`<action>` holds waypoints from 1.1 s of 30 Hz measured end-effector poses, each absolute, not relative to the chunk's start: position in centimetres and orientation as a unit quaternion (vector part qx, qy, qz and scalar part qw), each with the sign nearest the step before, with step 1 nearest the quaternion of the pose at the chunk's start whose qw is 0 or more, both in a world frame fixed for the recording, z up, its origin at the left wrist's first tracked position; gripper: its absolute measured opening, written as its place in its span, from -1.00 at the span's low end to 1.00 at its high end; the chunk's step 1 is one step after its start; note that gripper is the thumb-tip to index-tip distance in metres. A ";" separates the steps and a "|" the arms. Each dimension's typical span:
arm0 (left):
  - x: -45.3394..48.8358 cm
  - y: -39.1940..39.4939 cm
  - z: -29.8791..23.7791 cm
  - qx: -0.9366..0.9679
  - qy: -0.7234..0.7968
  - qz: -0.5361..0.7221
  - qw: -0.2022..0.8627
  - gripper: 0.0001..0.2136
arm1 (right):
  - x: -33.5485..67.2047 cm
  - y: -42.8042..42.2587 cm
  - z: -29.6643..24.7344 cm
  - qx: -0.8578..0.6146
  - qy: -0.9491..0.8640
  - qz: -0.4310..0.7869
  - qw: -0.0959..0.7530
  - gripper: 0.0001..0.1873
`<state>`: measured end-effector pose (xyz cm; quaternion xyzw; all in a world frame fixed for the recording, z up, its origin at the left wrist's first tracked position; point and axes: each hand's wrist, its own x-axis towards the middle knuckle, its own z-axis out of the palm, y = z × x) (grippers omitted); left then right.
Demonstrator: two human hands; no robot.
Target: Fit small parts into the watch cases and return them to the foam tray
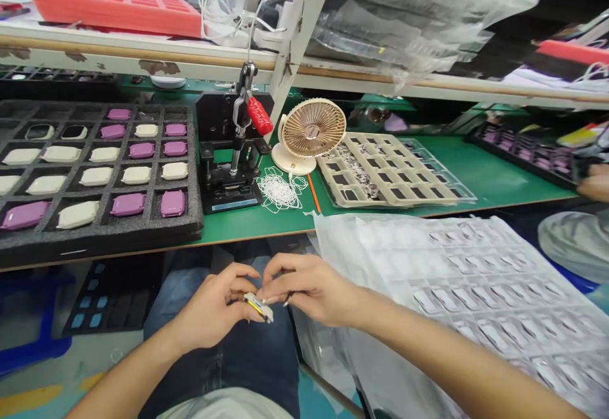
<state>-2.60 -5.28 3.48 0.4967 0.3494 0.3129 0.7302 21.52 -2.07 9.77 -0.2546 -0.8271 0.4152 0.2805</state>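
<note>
Over my lap, below the table's edge, my two hands meet. My left hand [214, 308] is curled, its fingers pinching a small pale rectangular part [259, 307] with a yellow strip on it. My right hand [304, 289] pinches the same part from the other side and also grips a thin dark tool or pin between its fingers. Both hands are closed. The clear plastic tray [485, 292] of small parts lies just right of my right forearm.
A black foam tray [102, 232] with purple and cream shells sits at the left on the green table [476, 172]. A black hand press [233, 153] with a red handle, a tangle of white thread [278, 191], a small fan [311, 130] and a beige tray [385, 172] stand behind. Another person's arm [594, 184] is at the right edge.
</note>
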 end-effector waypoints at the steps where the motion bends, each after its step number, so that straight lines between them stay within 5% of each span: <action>1: -2.9 -5.4 3.4 0.492 0.335 0.305 0.744 -0.57 | 21.4 -2.1 9.6 -0.237 -0.833 0.417 0.276 -0.58; 15: -4.6 -4.7 2.1 0.441 0.141 0.096 0.881 -0.48 | 19.1 -2.7 10.7 -0.083 -0.913 0.322 0.236 -0.63; 33: -4.5 -4.2 0.6 0.412 0.113 0.055 0.903 -0.30 | 18.4 -4.3 9.3 -0.107 -0.917 0.296 0.247 -0.67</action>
